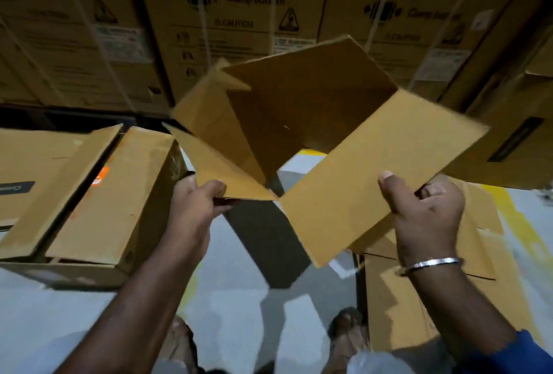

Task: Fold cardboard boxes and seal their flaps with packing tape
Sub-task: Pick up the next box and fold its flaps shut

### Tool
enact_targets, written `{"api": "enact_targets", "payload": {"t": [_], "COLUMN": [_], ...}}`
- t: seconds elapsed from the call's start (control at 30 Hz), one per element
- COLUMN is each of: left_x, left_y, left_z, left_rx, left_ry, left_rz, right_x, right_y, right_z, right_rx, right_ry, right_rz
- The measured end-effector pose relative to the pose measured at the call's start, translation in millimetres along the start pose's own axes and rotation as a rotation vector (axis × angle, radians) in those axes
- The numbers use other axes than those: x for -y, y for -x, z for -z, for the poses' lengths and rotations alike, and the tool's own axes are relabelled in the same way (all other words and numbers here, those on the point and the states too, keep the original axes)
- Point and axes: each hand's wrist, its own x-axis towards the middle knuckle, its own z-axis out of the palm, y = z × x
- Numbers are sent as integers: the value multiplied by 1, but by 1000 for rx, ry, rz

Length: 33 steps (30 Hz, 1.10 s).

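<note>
I hold a plain brown cardboard box (pixel 302 122) up in the air in front of me, opened into a tube so the grey floor shows through it. My left hand (pixel 197 203) pinches the near left flap at its lower edge. My right hand (pixel 425 212), with a metal bangle on the wrist, grips the large near right flap, thumb on top. The box's flaps hang loose and unsealed. No tape roll is visible.
A closed carton (pixel 89 197) with an orange label lies on the floor at left. Flattened cardboard (pixel 449 284) lies under my right arm. Tall strapped washing-machine cartons (pixel 227 14) form a wall behind. Yellow floor lines (pixel 514 212) run at right. My feet (pixel 347 331) are below.
</note>
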Motion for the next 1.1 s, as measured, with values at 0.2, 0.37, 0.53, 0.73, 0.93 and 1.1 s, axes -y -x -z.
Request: {"api": "enact_targets", "payload": {"t": [0.2, 0.37, 0.53, 0.73, 0.93, 1.1], "left_x": [15, 23, 23, 28, 34, 30], "left_y": [-21, -22, -20, -27, -36, -33], "left_z": [24, 37, 50, 63, 60, 57], "left_rx": [14, 26, 100, 125, 114, 252], "left_ry": [-529, -1104, -1362, -1426, -1425, -1447], "left_rz": [-140, -121, -33, -47, -119, -167], "right_x": [-48, -65, -68, -74, -111, -114], "right_y": [50, 85, 96, 46, 22, 29], "right_z": [-21, -44, -51, -41, -59, -76], "right_rx": [139, 482, 1038, 806, 737, 761], "right_ry": [-145, -21, 235, 579, 885, 843], "right_rz": [-781, -1074, -1163, -231, 21, -57]}}
